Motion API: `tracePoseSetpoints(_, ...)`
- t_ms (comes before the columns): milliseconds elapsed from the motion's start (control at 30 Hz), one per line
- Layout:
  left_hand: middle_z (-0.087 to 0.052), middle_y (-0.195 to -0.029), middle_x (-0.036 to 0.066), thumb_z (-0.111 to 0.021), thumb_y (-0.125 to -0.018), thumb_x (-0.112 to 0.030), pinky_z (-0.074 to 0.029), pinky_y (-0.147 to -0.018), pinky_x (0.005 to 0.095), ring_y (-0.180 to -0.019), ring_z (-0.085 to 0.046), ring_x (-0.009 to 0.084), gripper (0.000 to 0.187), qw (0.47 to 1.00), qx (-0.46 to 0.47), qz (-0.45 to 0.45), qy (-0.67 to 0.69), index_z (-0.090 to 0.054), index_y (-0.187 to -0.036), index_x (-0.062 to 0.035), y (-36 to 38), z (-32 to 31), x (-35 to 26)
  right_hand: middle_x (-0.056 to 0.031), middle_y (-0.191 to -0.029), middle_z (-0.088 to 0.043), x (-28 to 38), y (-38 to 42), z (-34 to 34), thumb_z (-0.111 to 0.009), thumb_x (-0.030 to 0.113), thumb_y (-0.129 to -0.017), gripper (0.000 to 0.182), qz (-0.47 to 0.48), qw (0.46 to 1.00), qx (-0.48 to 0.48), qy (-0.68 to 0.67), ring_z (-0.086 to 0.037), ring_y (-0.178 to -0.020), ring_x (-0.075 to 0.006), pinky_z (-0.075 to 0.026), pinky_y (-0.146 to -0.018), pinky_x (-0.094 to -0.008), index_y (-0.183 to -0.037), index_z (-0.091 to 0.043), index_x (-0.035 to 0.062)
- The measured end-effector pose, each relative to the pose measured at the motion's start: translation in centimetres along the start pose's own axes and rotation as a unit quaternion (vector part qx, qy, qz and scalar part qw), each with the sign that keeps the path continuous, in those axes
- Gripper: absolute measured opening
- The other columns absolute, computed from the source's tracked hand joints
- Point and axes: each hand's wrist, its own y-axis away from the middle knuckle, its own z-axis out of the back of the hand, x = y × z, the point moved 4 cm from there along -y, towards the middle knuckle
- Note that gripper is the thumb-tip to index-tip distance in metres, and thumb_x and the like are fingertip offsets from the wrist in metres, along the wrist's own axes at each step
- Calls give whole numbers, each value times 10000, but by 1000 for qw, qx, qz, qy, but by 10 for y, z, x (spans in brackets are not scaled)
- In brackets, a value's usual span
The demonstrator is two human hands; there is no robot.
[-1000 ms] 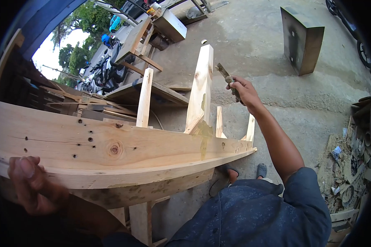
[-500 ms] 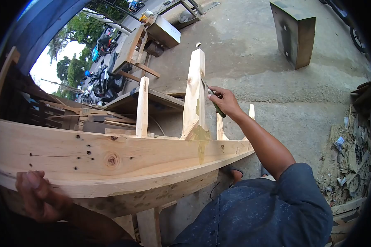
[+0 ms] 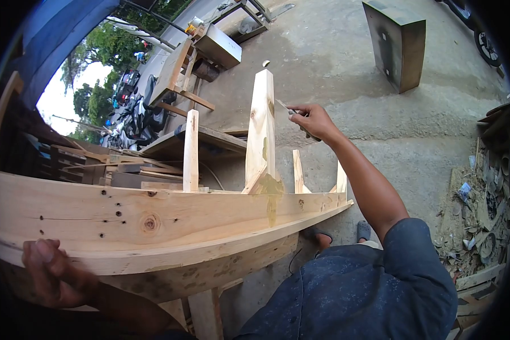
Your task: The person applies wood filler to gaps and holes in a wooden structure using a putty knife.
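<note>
A narrow-bladed putty knife (image 3: 283, 106) is in my right hand (image 3: 313, 122), its blade angled up and left. The tip lies just right of an upright wooden leg (image 3: 260, 119); a small gap seems to show between them. Dull yellow-green filler (image 3: 271, 190) smears the leg's foot and the pale wooden rail (image 3: 221, 212) it joins. My left hand (image 3: 56, 272), blurred, is by the rail's front edge at lower left, fingers curled inward. Whatever it holds, if anything, is hidden.
More short legs, among them one at left (image 3: 191, 150), rise from the wooden frame. A metal box (image 3: 399, 48) stands on the concrete beyond. Scrap and debris (image 3: 476, 226) lie at right, a small wooden table (image 3: 173, 68) at upper left, parked motorbikes (image 3: 144, 116) behind.
The putty knife, earlier against the leg's right side, has come slightly away from it, and my right hand has turned a little. The view has shifted slightly. My left hand barely differs.
</note>
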Motion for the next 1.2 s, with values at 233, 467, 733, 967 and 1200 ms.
tracePoseSetpoints(233,-652,-816,121,-594,-991,-144,-413,-561,250,-698,-591,158,261,1000,2,-22,1,-680,-965,101,-1,1,4,-29,-714,-594,0,3,-10,-710,192,-885,413,61,996,33,55,-531,-604,-106,-480,-563,-318,-1285,-687,91)
tracePoseSetpoints(467,-614,-775,118,-587,-986,-135,-388,-560,270,-684,-550,167,273,999,11,-49,3,-661,-889,109,-5,-2,-5,-42,-787,-633,-2,-13,-10,-711,167,-878,395,69,997,16,27,-527,-608,-107,-445,-537,-286,-1262,-697,76)
tracePoseSetpoints(733,-624,-773,125,-584,-966,-127,-405,-564,273,-655,-533,162,264,999,21,-39,7,-664,-892,113,-8,-3,-12,12,-701,-601,45,78,-8,-686,194,-926,380,1,980,182,82,-502,-573,-80,-429,-529,-286,-1298,-682,118)
tracePoseSetpoints(967,-615,-739,116,-575,-969,-122,-438,-609,274,-653,-526,156,258,997,31,-67,12,-676,-901,106,-11,-2,-10,-151,-1050,-714,86,51,-24,-569,172,-959,330,192,909,83,360,-674,-927,-324,-514,-810,-434,-1267,-655,88)
tracePoseSetpoints(1200,-569,-631,112,-623,-905,-35,-453,-683,361,-621,-506,240,191,997,8,-67,41,-624,-753,80,-17,-8,-25,-145,-1073,-710,101,62,-37,-532,195,-959,319,165,855,117,478,-663,-984,-344,-517,-841,-463,-1236,-672,118)
